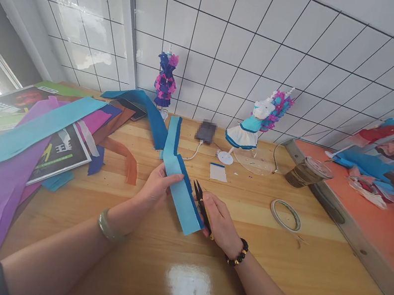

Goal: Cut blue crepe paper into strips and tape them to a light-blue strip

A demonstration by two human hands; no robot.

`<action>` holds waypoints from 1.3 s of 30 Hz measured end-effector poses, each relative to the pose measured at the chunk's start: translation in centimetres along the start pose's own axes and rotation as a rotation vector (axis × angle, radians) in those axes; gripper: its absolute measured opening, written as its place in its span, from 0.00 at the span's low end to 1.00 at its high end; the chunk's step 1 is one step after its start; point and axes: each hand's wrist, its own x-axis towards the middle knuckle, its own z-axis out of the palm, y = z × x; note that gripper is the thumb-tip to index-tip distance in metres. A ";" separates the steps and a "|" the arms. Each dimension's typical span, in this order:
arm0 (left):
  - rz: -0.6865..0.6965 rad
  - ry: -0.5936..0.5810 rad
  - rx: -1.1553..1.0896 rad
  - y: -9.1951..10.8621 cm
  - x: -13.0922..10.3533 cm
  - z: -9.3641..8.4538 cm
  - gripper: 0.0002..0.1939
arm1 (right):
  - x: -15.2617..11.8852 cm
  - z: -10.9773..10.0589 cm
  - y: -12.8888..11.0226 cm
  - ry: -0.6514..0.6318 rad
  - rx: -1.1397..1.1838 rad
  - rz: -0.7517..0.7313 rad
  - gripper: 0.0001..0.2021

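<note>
My left hand (158, 182) grips a long light-blue paper strip (180, 185), thumb on top and fingers underneath. A darker blue layer shows along the strip's right edge. The strip's far end bends upward, and its near end slants down toward my right hand (216, 217). In that hand is a pair of scissors (199, 196) with dark blades and a bit of yellow on the handle. The blades point away from me, just right of the strip, and look slightly parted. My right fingertips are partly hidden behind the tool and the strip's edge.
Coloured paper strips (24, 139) and magazines (64, 150) cover the left side. At the back stand two small dress figures (165, 82) (255, 124) and a dark device (205, 131) with a white cable. A tape roll (286, 215), a cup (308, 173) and an orange surface (358, 225) lie right.
</note>
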 end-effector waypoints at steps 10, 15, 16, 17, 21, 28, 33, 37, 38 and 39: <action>-0.059 -0.026 -0.010 0.4 -0.1 0.2 0.18 | -0.4 -0.2 -0.4 -0.148 0.039 0.020 0.17; -0.069 -0.040 -0.017 0.5 -0.2 0.2 0.18 | -0.3 -0.1 -0.1 -0.165 0.028 0.072 0.18; -0.071 -0.046 -0.022 0.5 -0.2 0.2 0.18 | -0.2 -0.1 0.0 -0.159 0.029 0.075 0.18; -0.074 -0.051 -0.025 0.5 -0.2 0.1 0.18 | -0.2 -0.1 0.0 -0.149 0.031 0.077 0.18; -0.076 -0.063 -0.029 0.3 -0.2 0.0 0.18 | -0.1 0.0 0.0 -0.109 0.050 0.077 0.18; -0.089 -0.103 -0.012 0.1 -0.2 0.0 0.17 | -0.2 0.3 0.0 -0.149 0.037 0.043 0.19; -0.098 -0.126 -0.004 -0.1 -0.3 0.1 0.17 | -0.1 0.4 0.1 -0.103 0.020 0.055 0.20; -0.078 -0.126 0.008 -0.3 -0.3 0.2 0.18 | 0.3 0.4 0.4 -0.014 -0.070 -0.014 0.19; -0.070 -0.124 0.015 -0.3 -0.3 0.2 0.18 | 0.4 0.5 0.4 0.010 -0.093 -0.045 0.18; -0.060 -0.119 0.022 -0.4 -0.3 0.3 0.18 | 0.4 0.5 0.5 0.026 -0.107 -0.070 0.18</action>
